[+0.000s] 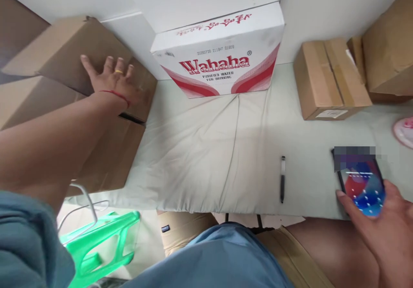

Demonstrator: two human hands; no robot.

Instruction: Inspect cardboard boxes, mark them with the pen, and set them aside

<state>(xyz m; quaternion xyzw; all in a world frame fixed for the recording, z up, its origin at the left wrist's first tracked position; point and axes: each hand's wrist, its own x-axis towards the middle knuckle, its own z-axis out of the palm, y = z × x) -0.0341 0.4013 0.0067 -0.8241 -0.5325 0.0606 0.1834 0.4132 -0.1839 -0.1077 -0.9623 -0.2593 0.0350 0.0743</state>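
Note:
My left hand (114, 83), with a ring and a red string at the wrist, lies with its fingers spread against the side of a brown cardboard box (67, 49). That box stands at the left beside another brown carton (111, 152). At the right edge, my right hand (380, 223) grips a smartphone (363, 184) between thumb and fingers. The phone's screen is lit with what looks like a keypad, and its top part is blurred out. A black and clear pen (283, 179) lies on the cloth-covered table (200, 163), left of the phone.
A white and red Wahaha water carton (222, 64) stands against the back wall. Toward the right are a small taped cardboard box (332, 79), a larger box (390, 42) and a pink-rimmed round object (405, 131). Below the table's left edge sits a green plastic stool (106, 240) near a white cable (88, 199).

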